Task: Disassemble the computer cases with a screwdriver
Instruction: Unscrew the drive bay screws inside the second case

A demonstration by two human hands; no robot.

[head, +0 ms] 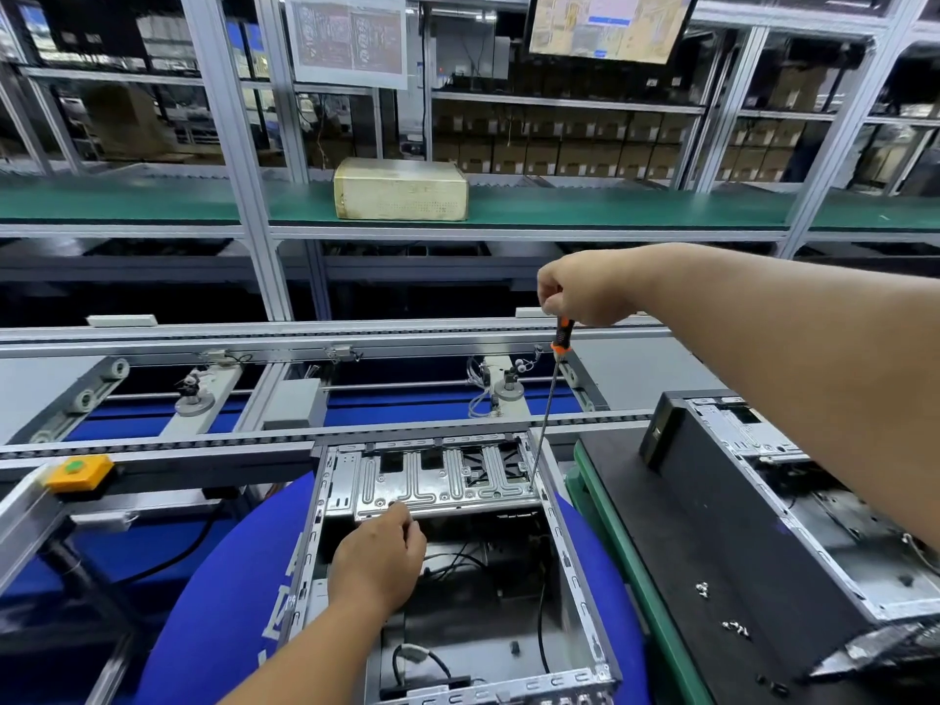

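Open computer case (559,562) lies on a person's lap, just in front of a conveyor frame (305,343). Its metal drive bracket (432,480) sits at the far end. Right hand (590,292) grips the orange-black handle of a screwdriver (552,394), tip down at the bracket's right edge. Left hand (379,557) w/ fingers curled on the bracket's near edge. Second case (763,501) on a black mat (686,526) to the right, w/ loose screws (735,628).
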